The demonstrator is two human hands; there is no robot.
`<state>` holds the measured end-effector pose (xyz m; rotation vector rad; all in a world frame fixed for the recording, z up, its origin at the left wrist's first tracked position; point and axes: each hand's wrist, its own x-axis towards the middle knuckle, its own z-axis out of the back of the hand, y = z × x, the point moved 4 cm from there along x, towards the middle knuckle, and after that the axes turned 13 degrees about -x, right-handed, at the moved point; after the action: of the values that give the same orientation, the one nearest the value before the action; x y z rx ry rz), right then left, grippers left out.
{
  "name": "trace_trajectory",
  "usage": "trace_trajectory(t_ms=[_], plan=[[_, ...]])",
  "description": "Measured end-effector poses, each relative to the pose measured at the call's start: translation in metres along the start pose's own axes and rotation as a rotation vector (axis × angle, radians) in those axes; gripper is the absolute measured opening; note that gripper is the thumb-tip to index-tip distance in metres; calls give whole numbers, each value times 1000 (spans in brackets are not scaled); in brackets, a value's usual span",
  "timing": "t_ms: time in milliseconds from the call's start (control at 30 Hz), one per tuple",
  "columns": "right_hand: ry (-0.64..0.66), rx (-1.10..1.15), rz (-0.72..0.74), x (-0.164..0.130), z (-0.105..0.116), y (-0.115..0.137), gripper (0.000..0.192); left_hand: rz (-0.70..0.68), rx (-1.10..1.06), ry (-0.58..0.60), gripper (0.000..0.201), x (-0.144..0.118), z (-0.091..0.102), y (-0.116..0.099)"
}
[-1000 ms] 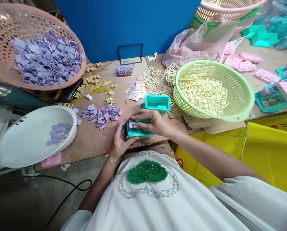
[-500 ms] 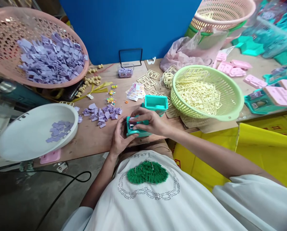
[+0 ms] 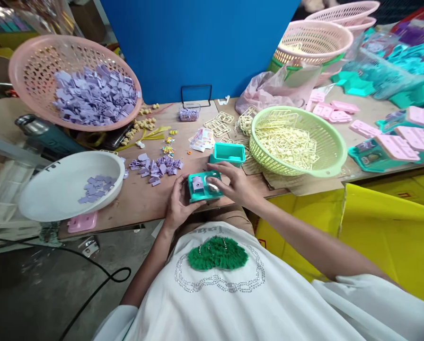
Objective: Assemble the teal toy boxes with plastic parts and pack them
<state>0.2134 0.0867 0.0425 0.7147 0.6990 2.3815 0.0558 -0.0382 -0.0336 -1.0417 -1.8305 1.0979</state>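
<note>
the small teal box (image 3: 202, 187) sits at the near edge of the surface (image 3: 137, 201), just in front of the green basket (image 3: 334, 158). the left hand (image 3: 178, 206) grips its left side, fingers curled around the wall. the right hand (image 3: 233, 182) rests on its right end, fingers bent over it. it looks light, stiff and smooth, best held by the side walls.

Held tray (image 3: 202, 187): bench (image 3: 141, 203) front edge, centre.
Open box (image 3: 229, 153): just behind tray, 1 o'clock.
Loose pcs (image 3: 157, 166): 10 o'clock.
Bowl (image 3: 70, 189): 9 o'clock.
Basket (image 3: 297, 141): 2 o'clock.
</note>
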Motion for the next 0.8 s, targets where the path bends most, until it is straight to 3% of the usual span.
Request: trace_trajectory(t_ms=[100, 233, 333, 400, 467, 567, 800], plan=[[58, 50, -127, -17, -8, -4, 69, -17, -6, 6, 94, -10, -6, -6], [62, 193, -186, -31, -14, 2, 74, 14, -61, -34, 80, -22, -18, -13], [26, 332, -336, -45, -16, 7, 106, 10, -52, -132, 54, -31, -24, -15], [57, 452, -470, -54, -21, 12, 129, -21, -8, -164, 48, -35, -27, -16], [100, 548, -575, -62, -25, 18, 140, -45, 30, -162, 47, -38, -29, -14], [97, 604, -630, -67, -27, 25, 136, -89, 63, -139, 46, -41, -30, -12], [26, 478, -574, -68, -31, 23, 111, -165, 144, -129, 44, -35, -35, -10]])
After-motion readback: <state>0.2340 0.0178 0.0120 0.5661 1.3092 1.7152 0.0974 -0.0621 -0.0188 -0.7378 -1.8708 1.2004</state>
